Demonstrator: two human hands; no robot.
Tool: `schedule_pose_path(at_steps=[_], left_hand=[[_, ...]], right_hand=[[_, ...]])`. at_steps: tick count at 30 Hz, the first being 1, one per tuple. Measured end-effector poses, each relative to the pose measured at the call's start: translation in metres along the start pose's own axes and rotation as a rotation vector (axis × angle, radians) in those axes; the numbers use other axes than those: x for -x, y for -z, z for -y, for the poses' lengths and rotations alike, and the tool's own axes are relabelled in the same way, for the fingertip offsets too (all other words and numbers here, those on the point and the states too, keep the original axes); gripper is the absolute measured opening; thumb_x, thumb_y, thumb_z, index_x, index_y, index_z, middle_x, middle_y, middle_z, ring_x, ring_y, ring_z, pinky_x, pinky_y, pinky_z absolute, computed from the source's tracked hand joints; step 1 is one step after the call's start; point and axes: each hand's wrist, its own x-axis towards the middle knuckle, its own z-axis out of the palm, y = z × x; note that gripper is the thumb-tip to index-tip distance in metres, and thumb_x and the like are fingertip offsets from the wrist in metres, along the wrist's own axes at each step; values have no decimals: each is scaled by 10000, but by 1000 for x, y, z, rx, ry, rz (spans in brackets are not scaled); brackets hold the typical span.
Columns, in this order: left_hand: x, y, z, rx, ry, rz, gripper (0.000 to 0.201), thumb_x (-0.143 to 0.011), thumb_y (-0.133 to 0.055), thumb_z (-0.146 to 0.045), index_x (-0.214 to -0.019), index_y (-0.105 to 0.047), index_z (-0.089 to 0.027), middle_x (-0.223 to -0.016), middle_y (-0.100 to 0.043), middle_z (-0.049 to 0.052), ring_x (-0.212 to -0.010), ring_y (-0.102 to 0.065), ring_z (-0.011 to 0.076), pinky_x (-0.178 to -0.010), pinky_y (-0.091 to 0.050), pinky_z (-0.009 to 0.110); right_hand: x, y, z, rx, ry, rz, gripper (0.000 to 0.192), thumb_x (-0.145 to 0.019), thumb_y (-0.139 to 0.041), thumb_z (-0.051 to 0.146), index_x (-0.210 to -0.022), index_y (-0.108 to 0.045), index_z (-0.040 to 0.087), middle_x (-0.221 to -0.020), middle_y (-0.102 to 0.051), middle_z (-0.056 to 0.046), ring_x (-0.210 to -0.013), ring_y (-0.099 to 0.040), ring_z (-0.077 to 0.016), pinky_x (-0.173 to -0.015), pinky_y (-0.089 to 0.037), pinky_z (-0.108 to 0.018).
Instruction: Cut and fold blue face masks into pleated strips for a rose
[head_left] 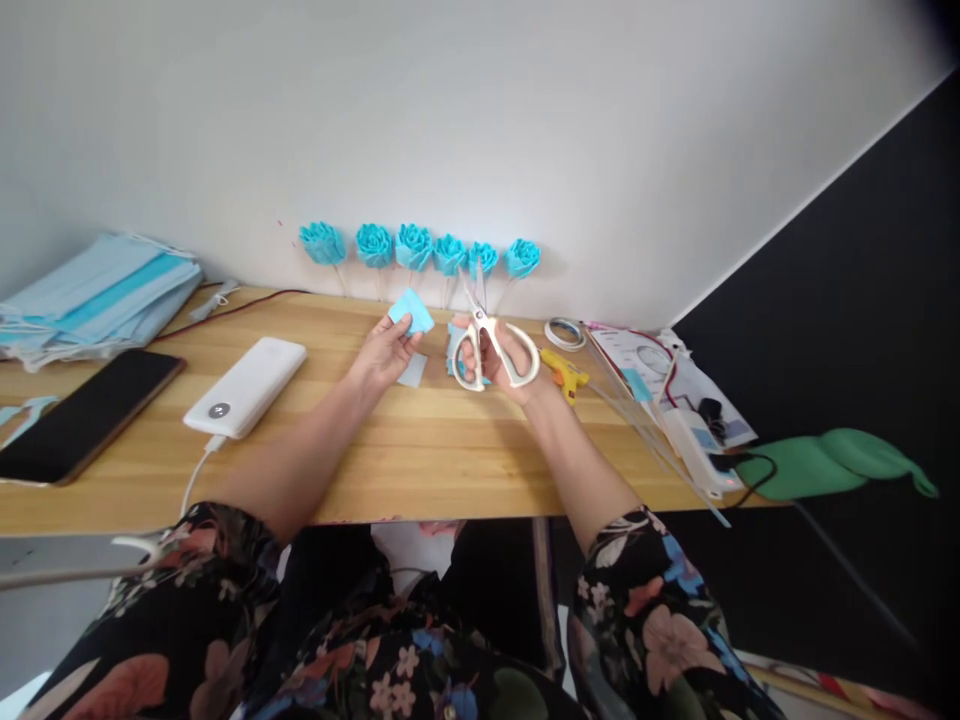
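Between the thumb and fingers of my left hand (384, 350) is a blue fabric piece (409, 312), held a little above the table. My right hand (495, 355) grips white-handled scissors (481, 318), blades pointing toward the wall and slightly parted. Under and behind the right hand lie more blue pieces (453, 345), partly hidden. A pale cut piece (412, 371) rests on the wood between my hands. Behind them, several blue artificial flowers (414, 246) on thin stems lean against the wall.
On the left are a stack of face masks (105, 290), a black phone (90, 415) and a white power bank (246, 388) with its cable. A tape roll (565, 335), yellow glue gun (564, 374), thin sticks (637, 425), papers and a power strip (697, 450) occupy the right.
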Motion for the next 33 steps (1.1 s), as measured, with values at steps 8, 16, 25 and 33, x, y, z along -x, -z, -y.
schedule_pose_path(at_steps=[8,16,25,33], left_hand=[[-2,4,-1,39,-13,-51,176,-944,-540,-5,-913,-655,-135,-776,-732,-20,-658,-703,70,-598,-566,142],[-3,4,-4,60,-23,-81,155,-935,-565,-17,-903,-644,-146,-766,-728,-25,-666,-705,59,-656,-566,122],[-1,2,-5,59,-30,-83,164,-951,-540,-19,-937,-644,-144,-779,-732,-28,-672,-707,60,-644,-565,128],[-2,5,-1,-36,-13,-12,146,-857,-690,-41,-950,-663,-150,-820,-743,-10,-686,-708,70,-652,-571,131]], right_hand=[[24,7,-29,24,-107,81,643,-822,-600,701,-1153,-648,153,-662,-606,-17,-540,-532,-138,-433,-387,-249],[21,-1,-31,9,-161,122,596,-859,-615,646,-1203,-641,160,-739,-651,-20,-512,-550,-110,-428,-431,-230],[20,0,-33,39,-176,114,624,-857,-617,656,-1223,-641,152,-773,-677,-41,-525,-583,-115,-435,-446,-229],[19,1,-36,22,-182,124,635,-851,-621,664,-1229,-633,155,-761,-665,-26,-515,-579,-114,-437,-454,-232]])
